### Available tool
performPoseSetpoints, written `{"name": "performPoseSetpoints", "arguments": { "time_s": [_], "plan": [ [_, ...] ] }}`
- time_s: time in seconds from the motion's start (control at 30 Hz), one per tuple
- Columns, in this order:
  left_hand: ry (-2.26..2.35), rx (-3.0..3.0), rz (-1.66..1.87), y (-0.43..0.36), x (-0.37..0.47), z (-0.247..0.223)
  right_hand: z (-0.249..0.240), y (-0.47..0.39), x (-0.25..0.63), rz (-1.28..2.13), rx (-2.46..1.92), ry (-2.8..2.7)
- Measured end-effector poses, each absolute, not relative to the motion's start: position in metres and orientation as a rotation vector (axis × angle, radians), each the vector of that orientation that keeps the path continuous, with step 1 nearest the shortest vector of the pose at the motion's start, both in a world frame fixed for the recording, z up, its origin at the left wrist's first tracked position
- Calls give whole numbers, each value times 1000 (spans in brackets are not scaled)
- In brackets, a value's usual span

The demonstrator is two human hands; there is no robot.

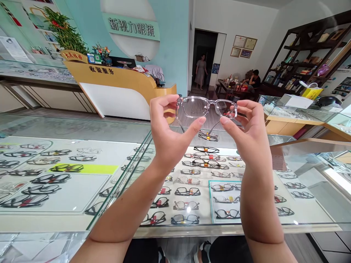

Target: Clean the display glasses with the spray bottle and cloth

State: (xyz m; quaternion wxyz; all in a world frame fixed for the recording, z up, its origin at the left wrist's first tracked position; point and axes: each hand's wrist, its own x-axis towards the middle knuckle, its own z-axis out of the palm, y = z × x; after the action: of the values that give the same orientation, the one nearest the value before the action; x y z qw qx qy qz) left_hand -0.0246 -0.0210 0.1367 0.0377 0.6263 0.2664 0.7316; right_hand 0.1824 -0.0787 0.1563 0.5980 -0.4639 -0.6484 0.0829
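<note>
A pair of eyeglasses with a clear, see-through frame is held up level above the glass display counter. My left hand grips its left end, with thumb and fingers closed round the frame corner. On the other end, my right hand pinches the frame the same way. Small red lettering shows on the right lens. Thin dark temples hang down between my thumbs. Below, a dark pair of glasses lies on the counter top, and rows of eyeglasses with coloured tags lie under the glass.
Glass counters stretch to the left and right. Behind them stand a yellow and white cashier desk, a dark shelf rack and a table with a seated person. Another person stands in the doorway.
</note>
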Motion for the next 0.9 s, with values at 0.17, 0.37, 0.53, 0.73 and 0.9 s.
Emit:
{"name": "performPoseSetpoints", "arguments": {
  "time_s": [0.17, 0.37, 0.53, 0.73, 0.9],
  "plan": [
    [846, 1908, 2288, -23, -25, 137, 152, -69, 182, 273, -1043, -1476],
    [842, 1876, 2249, -21, -25, 135, 155, -69, 178, 318, -1085, -1444],
    [851, 1863, 2224, -16, -24, 133, 158, -76, 172, 229, -1134, -1410],
    [812, 1862, 2140, -8, -23, 129, 155, -78, 174, 94, -1116, -1430],
    [756, 1847, 2107, -1, -21, 126, 153, -78, 175, -66, -1080, -1462]
  ]
}}
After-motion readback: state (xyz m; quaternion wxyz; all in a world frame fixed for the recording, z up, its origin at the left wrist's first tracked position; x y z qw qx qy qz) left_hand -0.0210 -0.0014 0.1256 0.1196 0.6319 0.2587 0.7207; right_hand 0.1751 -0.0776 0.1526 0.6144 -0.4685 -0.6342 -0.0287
